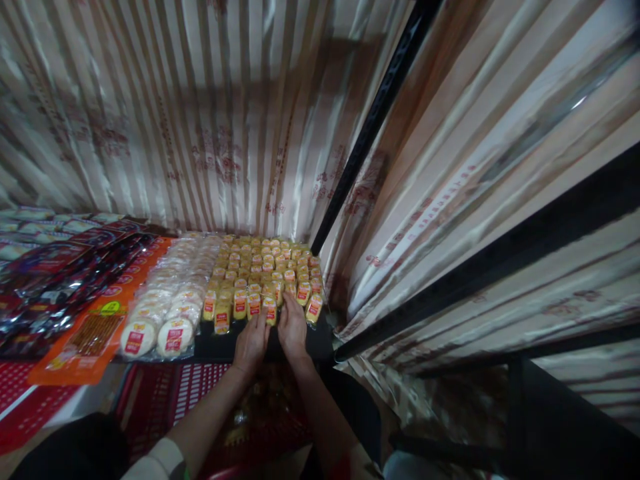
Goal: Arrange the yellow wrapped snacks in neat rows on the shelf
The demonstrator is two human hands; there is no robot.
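Round white packs (175,335) are at left, black post (370,127) behind at right, red basket (195,392) under black shelf (320,341) | yellow packet (270,311) lies near front edge — between left hand (251,345) and right hand (292,328) | whether either hand clamps it, I cannot tell

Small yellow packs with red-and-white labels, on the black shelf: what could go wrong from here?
1. The left hand and right hand are close around a front yellow pack; its neighbours are crowded, so a nudge might skew them.
2. The flat orange plastic packet juts past the black shelf's front edge; a bump could pull it off.
3. The red perforated plastic basket sits below, so a dropped pack might land there.
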